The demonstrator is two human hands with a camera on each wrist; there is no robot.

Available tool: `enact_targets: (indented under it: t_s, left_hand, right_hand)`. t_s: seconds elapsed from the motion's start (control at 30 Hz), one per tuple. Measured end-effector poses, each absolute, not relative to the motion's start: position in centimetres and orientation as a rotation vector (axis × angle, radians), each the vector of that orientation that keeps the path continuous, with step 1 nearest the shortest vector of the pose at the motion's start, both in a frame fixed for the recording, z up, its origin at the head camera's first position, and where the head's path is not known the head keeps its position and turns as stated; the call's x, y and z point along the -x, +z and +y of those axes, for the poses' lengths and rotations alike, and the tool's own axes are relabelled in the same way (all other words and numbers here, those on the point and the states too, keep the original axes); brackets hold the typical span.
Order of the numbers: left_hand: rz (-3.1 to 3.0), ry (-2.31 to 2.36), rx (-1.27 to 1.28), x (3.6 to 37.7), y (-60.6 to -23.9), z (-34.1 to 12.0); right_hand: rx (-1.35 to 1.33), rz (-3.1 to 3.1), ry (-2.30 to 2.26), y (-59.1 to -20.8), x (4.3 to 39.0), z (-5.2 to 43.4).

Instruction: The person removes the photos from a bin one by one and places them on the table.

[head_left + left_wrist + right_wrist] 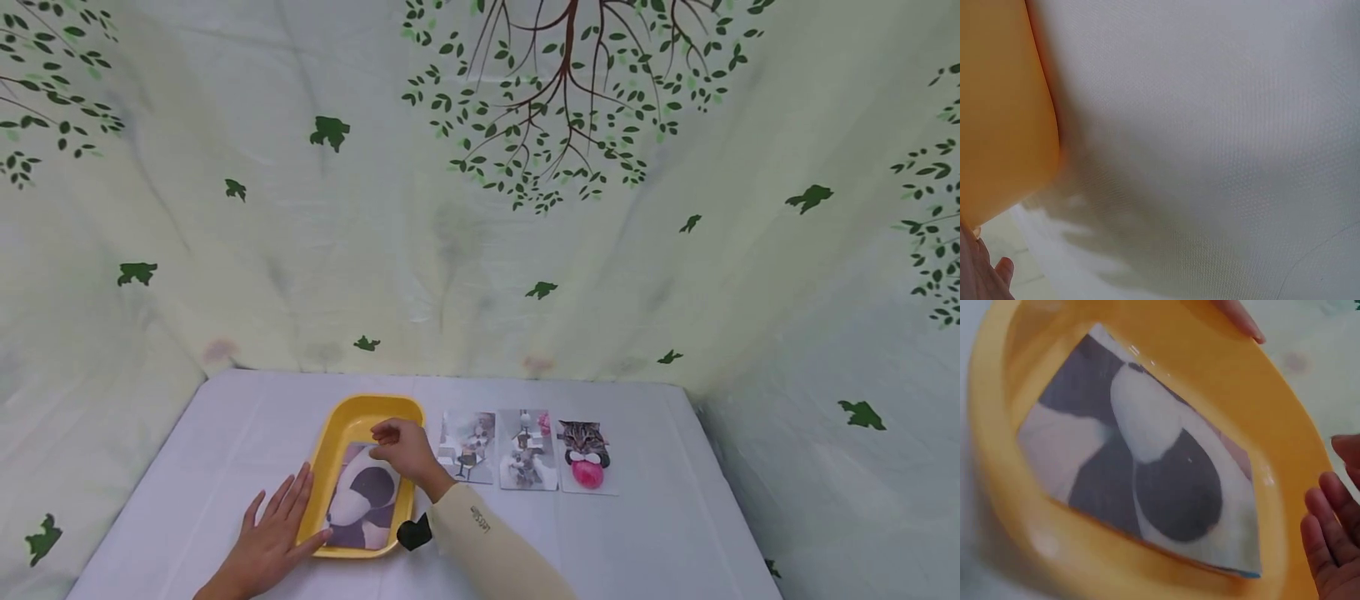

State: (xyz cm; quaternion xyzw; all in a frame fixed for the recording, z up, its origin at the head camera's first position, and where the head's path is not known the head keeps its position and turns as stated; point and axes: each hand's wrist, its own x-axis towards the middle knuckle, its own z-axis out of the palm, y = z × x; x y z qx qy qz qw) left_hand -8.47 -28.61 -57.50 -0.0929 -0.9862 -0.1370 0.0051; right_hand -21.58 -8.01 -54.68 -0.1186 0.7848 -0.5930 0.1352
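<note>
A yellow tray [365, 406] lies on the white-covered table. Inside it is a picture card [363, 500] with dark and pale rounded shapes, which also fills much of the right wrist view [1141, 444]. My left hand [273, 533] rests along the tray's left side with fingers stretched out, the thumb reaching over the near-left rim. My right hand [408, 454] hovers over the tray's right side near the card's upper edge. Its fingers [1335, 525] are loosely bent, and nothing shows between them and the thumb in the right wrist view.
Right of the tray, three picture cards lie in a row: a grey photo card [467, 446], another with pink at its corner [528, 450], and a cat card with a pink ball [588, 457]. A leaf-patterned cloth wall [465, 250] stands behind the table.
</note>
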Motion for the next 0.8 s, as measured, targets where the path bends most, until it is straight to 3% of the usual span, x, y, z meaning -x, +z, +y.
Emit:
enact_targets:
  t_s: [0.37, 0.8]
  left_hand:
    - [-3.124, -0.448, 0.256, 8.4, -57.4, -28.3]
    - [-3.181, -0.434, 0.229, 8.5, -57.2, -28.5]
  right_hand:
    - [0.038, 2.439, -1.570, -55.9, 21.3, -11.0]
    - [0.062, 2.658, -1.177, -56.3, 20.7, -11.8]
